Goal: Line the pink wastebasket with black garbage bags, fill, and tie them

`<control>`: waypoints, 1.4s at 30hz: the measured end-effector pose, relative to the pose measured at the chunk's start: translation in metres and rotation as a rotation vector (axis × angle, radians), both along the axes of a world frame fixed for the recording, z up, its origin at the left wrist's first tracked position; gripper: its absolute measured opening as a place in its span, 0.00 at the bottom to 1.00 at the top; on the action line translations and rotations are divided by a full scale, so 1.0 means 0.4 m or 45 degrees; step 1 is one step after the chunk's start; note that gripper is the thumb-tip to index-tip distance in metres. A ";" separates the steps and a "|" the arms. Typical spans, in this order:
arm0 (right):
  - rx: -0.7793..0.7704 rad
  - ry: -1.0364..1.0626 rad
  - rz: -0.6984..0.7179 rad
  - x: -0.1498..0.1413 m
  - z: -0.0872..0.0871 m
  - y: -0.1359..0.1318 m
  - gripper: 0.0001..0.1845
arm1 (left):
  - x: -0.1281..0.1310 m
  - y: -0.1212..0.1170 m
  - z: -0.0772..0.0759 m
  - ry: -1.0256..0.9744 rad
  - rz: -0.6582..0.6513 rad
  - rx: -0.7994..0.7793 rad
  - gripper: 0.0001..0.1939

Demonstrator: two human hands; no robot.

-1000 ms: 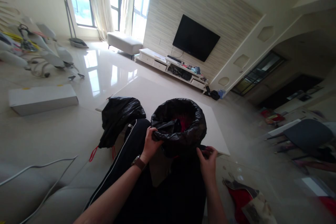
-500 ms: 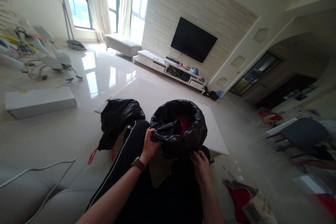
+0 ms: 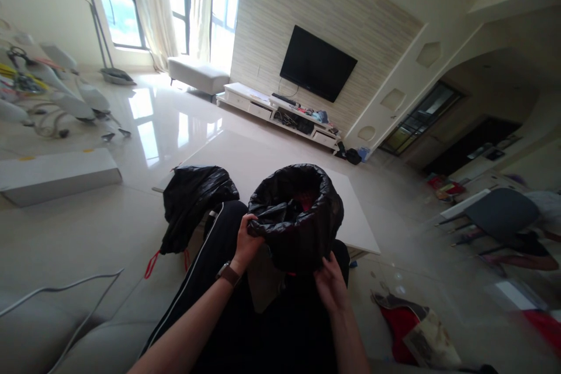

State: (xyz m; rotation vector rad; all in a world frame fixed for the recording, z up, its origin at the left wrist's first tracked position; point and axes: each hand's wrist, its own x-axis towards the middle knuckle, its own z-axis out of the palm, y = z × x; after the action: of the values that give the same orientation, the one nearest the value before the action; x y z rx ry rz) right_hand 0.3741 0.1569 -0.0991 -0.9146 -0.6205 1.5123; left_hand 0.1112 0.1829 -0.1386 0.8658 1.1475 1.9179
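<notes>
A round bin lined with a black trash bag rests at my knees, its mouth tilted toward me. The bag is folded over the rim, and some red shows inside. My left hand is closed on the bag's edge at the left of the rim. Lower down on the right, my right hand has its fingertips closed on the bag's hanging edge. Another black plastic bag with red drawstrings lies on the table's left corner, beside my left knee.
Beyond the bin stands a low white table. A long white box lies on the floor at left. On the right are a grey chair and a red and beige bag. A white cable crosses the sofa.
The black bag now hangs a little lower on the bin's near right side. My right hand has shifted slightly left and down with it. The left keeps its hold.
</notes>
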 end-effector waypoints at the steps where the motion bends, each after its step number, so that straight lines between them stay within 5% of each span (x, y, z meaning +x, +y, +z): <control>1: -0.017 0.003 -0.009 0.000 -0.007 0.001 0.23 | 0.000 0.002 -0.005 0.005 -0.001 -0.002 0.27; 6: -0.117 0.022 -0.029 0.030 -0.039 0.028 0.17 | -0.002 0.008 -0.032 0.152 0.028 0.047 0.24; 13: 0.086 -0.524 -0.542 0.093 -0.006 0.054 0.25 | 0.008 0.004 -0.057 0.496 0.082 0.172 0.18; 21: 0.022 -0.568 -0.174 0.010 0.061 0.022 0.28 | 0.029 -0.005 -0.094 0.945 0.232 0.340 0.18; 25: 0.005 -0.557 -0.261 -0.014 0.040 0.036 0.27 | 0.039 -0.013 -0.107 1.082 0.200 0.385 0.25; 28: 0.014 -0.544 -0.394 0.016 0.021 0.057 0.27 | 0.035 -0.017 -0.100 1.107 0.124 0.536 0.40; 31: 0.062 -0.644 -0.596 0.093 0.013 0.072 0.24 | 0.026 -0.017 -0.086 1.050 0.003 0.684 0.53; 34: 0.129 -0.902 -0.710 0.190 0.024 0.072 0.21 | 0.018 -0.007 -0.077 0.786 0.026 0.556 0.39; 37: 0.163 -1.052 -0.688 0.265 0.048 0.055 0.23 | 0.010 0.017 -0.073 0.254 0.033 0.222 0.25; 42: 0.205 -0.961 -0.698 0.308 0.065 0.021 0.30 | 0.006 0.047 -0.064 -0.254 -0.468 -0.130 0.25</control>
State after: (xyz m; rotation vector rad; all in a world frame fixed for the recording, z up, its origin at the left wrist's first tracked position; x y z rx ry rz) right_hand 0.4973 0.1652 -0.0732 -1.3978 -0.9134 0.5921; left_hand 0.1136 0.2017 -0.1643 0.7513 0.8891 1.5902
